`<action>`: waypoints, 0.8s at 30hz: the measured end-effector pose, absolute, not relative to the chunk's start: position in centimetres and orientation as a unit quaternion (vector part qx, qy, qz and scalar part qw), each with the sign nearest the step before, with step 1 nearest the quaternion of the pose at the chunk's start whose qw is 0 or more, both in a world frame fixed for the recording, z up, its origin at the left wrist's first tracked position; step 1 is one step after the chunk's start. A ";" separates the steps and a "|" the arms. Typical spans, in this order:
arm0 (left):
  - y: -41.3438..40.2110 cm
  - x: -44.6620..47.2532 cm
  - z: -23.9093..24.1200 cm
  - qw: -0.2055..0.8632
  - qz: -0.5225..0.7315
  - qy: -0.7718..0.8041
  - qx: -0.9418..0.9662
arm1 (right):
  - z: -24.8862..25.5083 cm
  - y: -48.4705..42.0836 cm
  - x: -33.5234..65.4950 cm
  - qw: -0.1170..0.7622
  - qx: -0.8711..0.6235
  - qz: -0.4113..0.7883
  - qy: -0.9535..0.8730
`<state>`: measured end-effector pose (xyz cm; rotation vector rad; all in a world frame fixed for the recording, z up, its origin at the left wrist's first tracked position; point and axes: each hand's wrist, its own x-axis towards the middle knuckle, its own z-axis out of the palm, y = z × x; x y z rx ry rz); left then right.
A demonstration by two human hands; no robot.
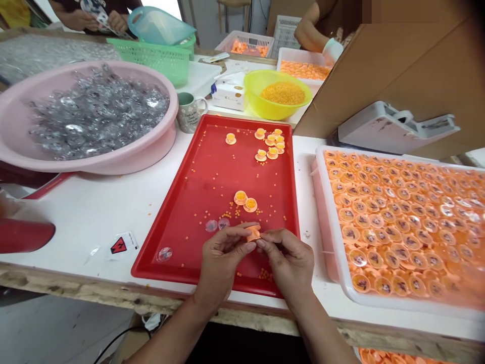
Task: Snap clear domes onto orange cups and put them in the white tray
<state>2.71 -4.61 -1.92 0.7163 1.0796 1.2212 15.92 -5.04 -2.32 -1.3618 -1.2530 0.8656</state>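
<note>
Between the fingertips of my left hand (223,255) and my right hand (286,255) is a small orange toy teacup (253,233), tipped on its side above the red tray (170,227). Both hands are closed in a pinch on it. Just beyond them, two orange cups on saucers (245,200) hold yellow beads, with loose beads (229,212) scattered around. Clear plastic discs (217,225) lie left of my left hand, and another clear disc (164,254) sits near the tray's left corner. More filled cups (271,144) stand at the tray's far right.
A pink basin (159,146) of clear plastic pieces stands left, beside a mug (188,112). Behind are a yellow bowl (261,108) of beads and a tissue box (228,95). On the right, a white bin (329,242) holds rows of orange cups. Two people work across the table.
</note>
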 end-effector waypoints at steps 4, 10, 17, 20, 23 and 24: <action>-4.5 2.5 -1.8 0.635 0.535 0.450 0.328 | -2.1 -5.0 16.0 0.526 -0.528 0.303 -0.595; -4.0 1.6 -0.4 0.571 0.441 0.487 0.492 | -2.0 -5.2 16.1 0.524 -0.487 0.245 -0.655; -4.6 1.8 -0.9 0.513 0.469 0.493 0.524 | -1.9 -5.6 15.3 0.507 -0.542 0.281 -0.608; -4.6 1.9 -1.2 0.547 0.478 0.489 0.484 | -2.1 -5.4 15.5 0.467 -0.529 0.296 -0.644; -4.4 2.0 -1.4 0.550 0.460 0.511 0.474 | -2.9 -5.2 15.5 0.446 -0.529 0.304 -0.654; -4.3 2.0 -1.4 0.538 0.451 0.522 0.485 | -3.2 -5.2 15.4 0.442 -0.534 0.312 -0.650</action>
